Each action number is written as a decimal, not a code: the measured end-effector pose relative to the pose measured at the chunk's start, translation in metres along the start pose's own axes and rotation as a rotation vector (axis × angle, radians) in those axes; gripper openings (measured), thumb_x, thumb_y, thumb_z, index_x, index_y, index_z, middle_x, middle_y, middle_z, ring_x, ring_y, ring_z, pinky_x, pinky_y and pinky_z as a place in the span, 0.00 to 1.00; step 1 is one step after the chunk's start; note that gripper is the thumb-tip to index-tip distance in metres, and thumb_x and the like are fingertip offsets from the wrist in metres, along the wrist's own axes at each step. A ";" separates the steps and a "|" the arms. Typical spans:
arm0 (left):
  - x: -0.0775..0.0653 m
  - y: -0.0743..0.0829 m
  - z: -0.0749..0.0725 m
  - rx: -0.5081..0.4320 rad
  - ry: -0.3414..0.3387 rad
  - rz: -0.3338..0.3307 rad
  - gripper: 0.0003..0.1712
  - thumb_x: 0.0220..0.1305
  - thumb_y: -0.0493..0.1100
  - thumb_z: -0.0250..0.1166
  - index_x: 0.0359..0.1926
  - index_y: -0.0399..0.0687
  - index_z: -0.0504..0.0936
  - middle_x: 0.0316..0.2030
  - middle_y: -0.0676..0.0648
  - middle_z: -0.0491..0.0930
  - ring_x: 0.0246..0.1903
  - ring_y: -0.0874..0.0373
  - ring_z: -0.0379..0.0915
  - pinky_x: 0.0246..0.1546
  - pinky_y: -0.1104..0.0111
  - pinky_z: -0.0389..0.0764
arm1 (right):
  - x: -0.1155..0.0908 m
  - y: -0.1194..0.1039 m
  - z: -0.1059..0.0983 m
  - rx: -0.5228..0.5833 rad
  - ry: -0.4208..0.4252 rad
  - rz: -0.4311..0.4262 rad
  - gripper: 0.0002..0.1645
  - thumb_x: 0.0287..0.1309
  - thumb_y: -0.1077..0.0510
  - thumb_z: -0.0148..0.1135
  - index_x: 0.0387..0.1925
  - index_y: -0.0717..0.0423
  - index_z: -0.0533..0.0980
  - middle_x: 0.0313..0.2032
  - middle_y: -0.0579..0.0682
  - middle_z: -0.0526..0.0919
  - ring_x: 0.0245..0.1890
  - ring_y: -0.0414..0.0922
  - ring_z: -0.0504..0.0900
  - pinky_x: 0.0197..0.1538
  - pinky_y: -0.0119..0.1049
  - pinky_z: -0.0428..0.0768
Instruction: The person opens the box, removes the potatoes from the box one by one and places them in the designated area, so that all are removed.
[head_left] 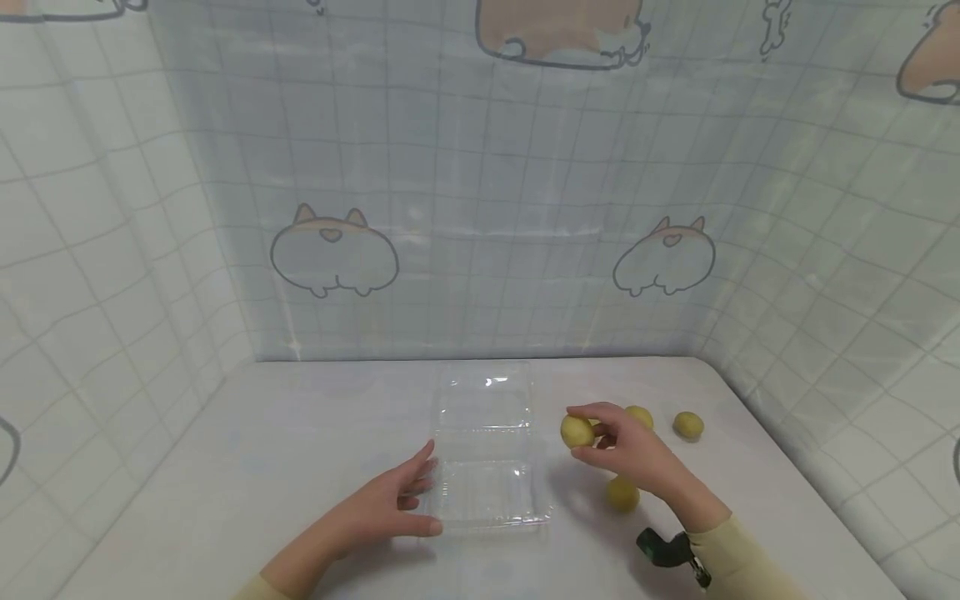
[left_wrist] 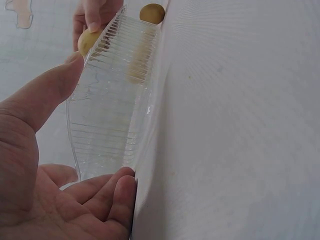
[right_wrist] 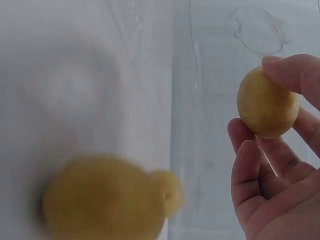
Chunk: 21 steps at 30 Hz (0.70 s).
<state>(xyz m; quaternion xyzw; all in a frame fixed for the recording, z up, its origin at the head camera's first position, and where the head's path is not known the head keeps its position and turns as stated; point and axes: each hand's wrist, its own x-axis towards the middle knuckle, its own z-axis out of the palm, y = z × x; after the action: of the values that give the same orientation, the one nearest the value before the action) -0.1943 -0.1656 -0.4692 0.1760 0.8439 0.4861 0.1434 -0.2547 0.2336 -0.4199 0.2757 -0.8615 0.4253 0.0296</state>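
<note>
My right hand (head_left: 626,446) pinches a smooth yellow oval piece of produce (head_left: 577,432) between thumb and fingertips, held above the table right of a clear plastic clamshell box (head_left: 483,496). Small brown specks show on this produce (right_wrist: 267,102) in the right wrist view. The box lies open, its lid (head_left: 485,400) folded back toward the wall. At the left side of the box my left hand (head_left: 386,504) is spread. Its thumb (left_wrist: 50,92) lies along the rim in the left wrist view, with the other fingers low by the ribbed side wall.
More yellow produce lies on the right of the white table: one piece (head_left: 622,494) before my right hand, one (head_left: 639,418) behind it, another (head_left: 688,426) farther right. A dark green device (head_left: 663,548) sits at my right wrist. A tiled-pattern curtain (head_left: 480,292) surrounds the table.
</note>
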 end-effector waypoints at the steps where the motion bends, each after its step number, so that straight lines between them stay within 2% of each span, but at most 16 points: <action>1: 0.000 0.000 0.000 -0.001 0.000 -0.001 0.62 0.55 0.54 0.75 0.79 0.56 0.44 0.74 0.42 0.57 0.64 0.44 0.68 0.62 0.49 0.71 | -0.002 0.002 -0.002 -0.007 0.009 0.001 0.33 0.53 0.51 0.76 0.61 0.49 0.77 0.57 0.45 0.78 0.46 0.43 0.81 0.47 0.35 0.82; 12: 0.000 -0.002 -0.002 -0.019 -0.006 0.002 0.62 0.56 0.53 0.75 0.80 0.55 0.43 0.74 0.41 0.57 0.63 0.41 0.68 0.62 0.47 0.70 | -0.023 0.024 -0.019 -0.033 0.076 0.048 0.32 0.52 0.51 0.76 0.59 0.51 0.78 0.52 0.46 0.78 0.47 0.45 0.82 0.44 0.35 0.82; 17: 0.000 0.000 -0.002 -0.027 -0.007 0.004 0.62 0.56 0.53 0.75 0.79 0.55 0.43 0.74 0.41 0.57 0.63 0.41 0.68 0.62 0.46 0.69 | -0.034 0.031 -0.027 -0.015 0.096 0.074 0.32 0.53 0.52 0.76 0.59 0.51 0.77 0.58 0.50 0.77 0.48 0.45 0.83 0.44 0.35 0.83; 21: -0.001 0.002 -0.003 -0.018 -0.002 0.001 0.62 0.55 0.53 0.76 0.80 0.56 0.43 0.74 0.42 0.57 0.63 0.42 0.69 0.62 0.47 0.70 | -0.041 0.034 -0.034 -0.047 0.127 0.107 0.32 0.53 0.51 0.76 0.60 0.50 0.78 0.59 0.52 0.77 0.47 0.46 0.82 0.44 0.35 0.83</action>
<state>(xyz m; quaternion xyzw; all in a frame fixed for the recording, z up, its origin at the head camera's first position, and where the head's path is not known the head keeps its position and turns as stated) -0.1940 -0.1675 -0.4655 0.1758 0.8393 0.4934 0.1457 -0.2430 0.2945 -0.4343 0.2008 -0.8811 0.4228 0.0678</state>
